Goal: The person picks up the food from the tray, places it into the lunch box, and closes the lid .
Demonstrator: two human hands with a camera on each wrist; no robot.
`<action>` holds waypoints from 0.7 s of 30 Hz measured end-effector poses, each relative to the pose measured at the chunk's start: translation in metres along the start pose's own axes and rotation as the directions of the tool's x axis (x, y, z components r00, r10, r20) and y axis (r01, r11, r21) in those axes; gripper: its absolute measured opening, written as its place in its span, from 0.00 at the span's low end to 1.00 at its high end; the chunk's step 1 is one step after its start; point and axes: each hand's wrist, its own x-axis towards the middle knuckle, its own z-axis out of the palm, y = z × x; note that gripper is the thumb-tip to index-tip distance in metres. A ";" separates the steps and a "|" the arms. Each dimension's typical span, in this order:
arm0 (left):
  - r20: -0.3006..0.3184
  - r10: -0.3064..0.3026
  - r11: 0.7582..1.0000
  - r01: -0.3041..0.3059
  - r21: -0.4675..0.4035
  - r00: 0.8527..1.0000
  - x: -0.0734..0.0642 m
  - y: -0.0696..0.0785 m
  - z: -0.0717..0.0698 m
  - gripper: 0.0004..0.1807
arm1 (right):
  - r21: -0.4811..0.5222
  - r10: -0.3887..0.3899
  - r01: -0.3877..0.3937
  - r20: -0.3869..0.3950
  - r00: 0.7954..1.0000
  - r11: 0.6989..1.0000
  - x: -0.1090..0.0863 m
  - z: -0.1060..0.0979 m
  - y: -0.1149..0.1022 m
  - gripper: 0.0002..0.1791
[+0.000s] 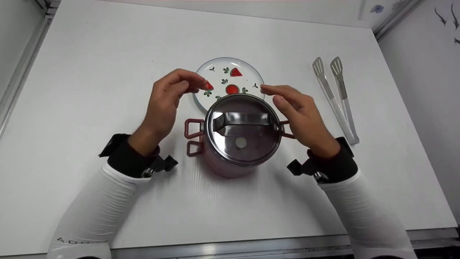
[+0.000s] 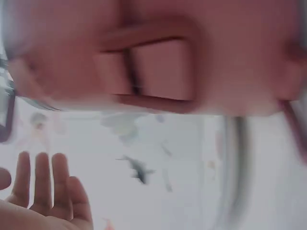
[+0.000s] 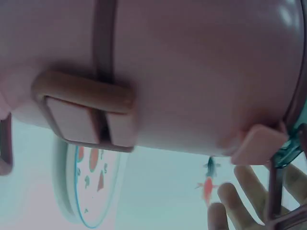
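A pink stacked pot [image 1: 230, 169] stands upright on the table, with red loop handles [image 1: 194, 128] at its sides. Its shiny lid [image 1: 233, 151] carries a wide strap handle. Left of the pot, my left hand [image 1: 163, 104] hovers with relaxed fingers, apart from it. My right hand [image 1: 302, 113] is raised by the pot's right side, fingers fairly straight and holding nothing; it partly covers the handle there. Spread fingers of the left hand [image 2: 50, 206] show in the left wrist view, and the right hand [image 3: 244, 203] appears behind a handle in the right wrist view.
Behind the pot lies a white round plate [image 1: 215, 70] with watermelon and leaf prints, partly hidden by the lid. Slotted metal tongs [image 1: 339, 108] rest on the right of the white table [image 1: 107, 72]. Panels stand along the table's sides.
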 end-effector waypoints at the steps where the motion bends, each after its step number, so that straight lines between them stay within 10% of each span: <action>1: 0.025 0.012 1.000 -0.013 0.021 1.000 -0.002 0.006 0.003 0.18 | 0.023 0.029 -0.030 0.026 0.999 0.999 0.000 0.001 0.002 0.18; 12: 0.216 -0.036 0.969 -0.019 0.245 0.976 -0.015 0.012 0.027 0.18 | 0.155 0.058 -0.083 0.155 0.986 0.984 -0.002 0.015 0.010 0.23; 21: 0.264 -0.010 0.991 -0.026 0.131 0.964 -0.025 -0.003 0.033 0.21 | 0.309 -0.055 0.038 0.045 0.997 0.950 -0.003 0.032 -0.006 0.20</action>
